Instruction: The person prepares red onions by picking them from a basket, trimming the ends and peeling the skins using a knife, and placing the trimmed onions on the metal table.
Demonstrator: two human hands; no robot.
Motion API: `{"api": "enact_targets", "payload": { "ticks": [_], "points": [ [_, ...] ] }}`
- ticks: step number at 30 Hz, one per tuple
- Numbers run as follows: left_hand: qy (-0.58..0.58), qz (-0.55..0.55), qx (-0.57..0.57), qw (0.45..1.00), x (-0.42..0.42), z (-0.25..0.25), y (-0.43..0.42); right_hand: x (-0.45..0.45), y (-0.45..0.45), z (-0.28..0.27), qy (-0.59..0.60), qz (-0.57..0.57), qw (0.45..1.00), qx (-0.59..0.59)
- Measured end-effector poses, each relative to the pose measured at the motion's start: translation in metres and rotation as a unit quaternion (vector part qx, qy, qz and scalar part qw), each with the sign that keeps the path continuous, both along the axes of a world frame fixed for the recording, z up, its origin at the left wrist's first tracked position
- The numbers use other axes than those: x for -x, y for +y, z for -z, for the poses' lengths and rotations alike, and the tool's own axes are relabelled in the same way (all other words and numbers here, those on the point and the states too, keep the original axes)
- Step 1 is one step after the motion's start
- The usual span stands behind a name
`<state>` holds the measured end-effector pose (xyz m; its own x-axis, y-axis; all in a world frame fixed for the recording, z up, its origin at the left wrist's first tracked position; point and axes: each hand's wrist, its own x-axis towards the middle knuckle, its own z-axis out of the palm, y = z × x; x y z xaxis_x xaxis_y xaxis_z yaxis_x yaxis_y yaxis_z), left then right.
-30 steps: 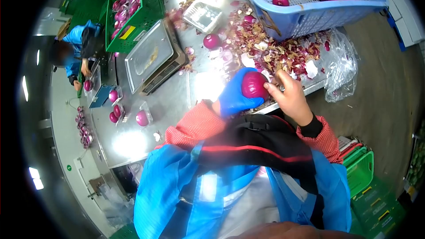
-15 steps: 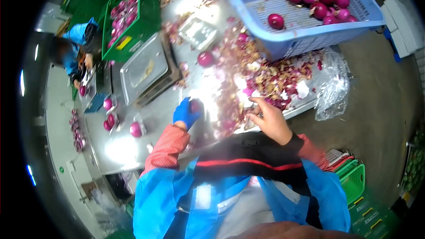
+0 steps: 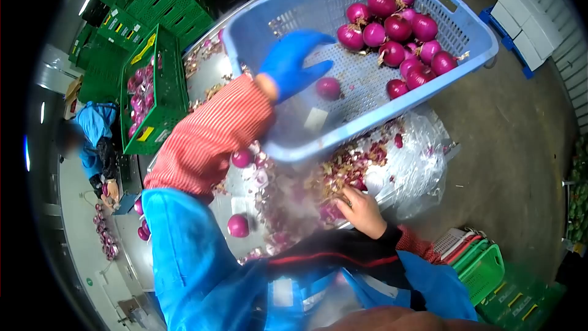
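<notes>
My left hand (image 3: 295, 64), in a blue glove, reaches into the blue plastic basket (image 3: 367, 124) with thumb and fingers apart and nothing between them. Just beyond its fingertips a single red onion (image 3: 328, 88) lies on the basket floor. A pile of red onions (image 3: 398, 27) fills the basket's far right part. Low over the onion skins (image 3: 349, 168) on the metal table is my bare right hand (image 3: 362, 213), its fingers curled; what they hold, if anything, I cannot make out. One red onion (image 3: 237, 225) sits on the table to its left, and another onion (image 3: 242, 157) lies farther back.
Clear plastic film (image 3: 419, 165) hangs over the table's right edge. A green crate of onions (image 3: 156, 95) stands at the left, with stacked green crates (image 3: 153, 3) behind. Another person (image 3: 98, 132) works at the far left. Green baskets (image 3: 481, 270) are at my lower right.
My left hand has moved from an onion on the table up into the blue basket. The view has shifted toward the basket. My right hand stays by the skins.
</notes>
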<state>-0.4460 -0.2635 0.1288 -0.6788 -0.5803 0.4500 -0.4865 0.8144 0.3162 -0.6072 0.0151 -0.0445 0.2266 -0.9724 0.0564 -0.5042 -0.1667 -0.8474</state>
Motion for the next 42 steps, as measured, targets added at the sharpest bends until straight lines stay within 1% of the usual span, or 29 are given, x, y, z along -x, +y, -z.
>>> {"api": "enact_targets", "payload": {
  "ticks": [1,2,3,4,5,7,9,11,13,14,16,18,21,23,24,26,27,29,30,31,32,33,34,35,37,39,40,41,42],
  "points": [
    [-0.063,-0.019,-0.020,0.998,0.027,0.003,-0.019,0.006,-0.005,-0.002,0.003,0.002,1.000,0.031],
    [-0.088,-0.015,-0.040,0.995,0.048,0.016,-0.041,0.011,-0.010,-0.002,-0.018,0.023,0.999,0.024],
    [-0.103,-0.005,-0.063,0.993,0.069,0.028,-0.060,0.017,-0.011,0.008,-0.030,0.030,0.999,0.028],
    [-0.087,-0.003,-0.038,0.995,0.088,0.054,-0.086,0.023,-0.012,0.017,-0.041,0.038,0.998,0.032],
    [-0.124,-0.018,-0.057,0.990,0.106,0.074,-0.108,0.027,-0.017,0.010,-0.042,0.063,0.997,-0.011],
    [-0.197,-0.052,-0.094,0.975,0.137,0.111,-0.147,0.041,-0.026,-0.008,-0.030,0.060,0.998,0.011],
    [-0.235,-0.065,-0.018,0.970,0.158,0.167,-0.183,0.049,-0.031,0.000,-0.024,0.067,0.997,0.014],
    [-0.231,-0.104,0.048,0.966,0.177,0.190,-0.198,0.055,-0.027,0.027,-0.020,0.080,0.997,-0.004],
    [-0.187,-0.173,0.105,0.961,0.187,0.199,-0.192,0.058,-0.033,0.026,-0.032,0.107,0.992,-0.056],
    [-0.216,-0.165,0.090,0.958,0.192,0.198,-0.193,0.061,-0.036,0.020,-0.038,0.104,0.991,-0.070],
    [-0.223,-0.184,0.121,0.950,0.197,0.204,-0.192,0.062,-0.043,0.009,-0.057,0.109,0.985,-0.119],
    [-0.240,-0.198,0.135,0.941,0.202,0.215,-0.201,0.061,-0.042,0.025,-0.044,0.098,0.987,-0.116],
    [-0.250,-0.173,0.079,0.949,0.200,0.178,-0.176,0.058,-0.040,0.033,-0.044,0.101,0.990,-0.086],
    [-0.232,-0.163,0.131,0.950,0.196,0.184,-0.178,0.060,-0.038,0.031,-0.066,0.107,0.991,-0.037],
    [-0.223,-0.158,0.157,0.949,0.193,0.186,-0.178,0.061,-0.038,0.025,-0.079,0.114,0.989,-0.052],
    [-0.212,-0.139,0.098,0.962,0.186,0.190,-0.178,0.063,-0.038,0.010,-0.104,0.129,0.983,-0.081],
    [-0.207,-0.132,0.067,0.967,0.180,0.184,-0.172,0.061,-0.034,0.012,-0.078,0.127,0.987,-0.054],
    [-0.161,-0.073,-0.092,0.980,0.162,0.165,-0.165,0.056,-0.027,0.020,-0.027,0.123,0.992,0.002],
    [-0.136,-0.042,-0.170,0.975,0.153,0.148,-0.157,0.058,-0.027,0.000,-0.019,0.113,0.993,0.012],
    [-0.060,-0.025,-0.236,0.969,0.143,0.128,-0.143,0.058,-0.026,-0.008,-0.015,0.125,0.992,0.017],
    [0.016,-0.008,-0.300,0.954,0.131,0.104,-0.122,0.057,-0.021,-0.015,-0.011,0.136,0.990,0.022],
    [0.093,0.008,-0.360,0.928,0.120,0.074,-0.098,0.059,-0.018,-0.013,-0.060,0.142,0.988,-0.020],
    [0.122,-0.009,-0.478,0.870,0.111,0.028,-0.064,0.061,-0.014,-0.012,-0.108,0.151,0.981,-0.060],
    [0.122,0.002,-0.537,0.835,0.099,-0.006,-0.037,0.063,-0.012,-0.006,-0.161,0.154,0.971,-0.086],
    [0.141,-0.004,-0.543,0.828,0.069,-0.032,0.003,0.065,-0.014,-0.026,-0.167,0.186,0.966,-0.066],
    [0.210,0.027,-0.531,0.820,0.042,-0.034,0.048,0.064,-0.017,-0.039,-0.130,0.223,0.966,-0.002],
    [0.221,0.028,-0.523,0.823,0.032,-0.044,0.075,0.065,-0.021,-0.053,-0.124,0.213,0.968,0.045],
    [0.209,0.059,-0.544,0.810,0.018,-0.044,0.092,0.064,-0.023,-0.070,-0.117,0.202,0.968,0.090],
    [0.231,0.068,-0.564,0.790,0.005,-0.035,0.110,0.061,-0.025,-0.083,-0.110,0.192,0.967,0.130]
  ]
}}
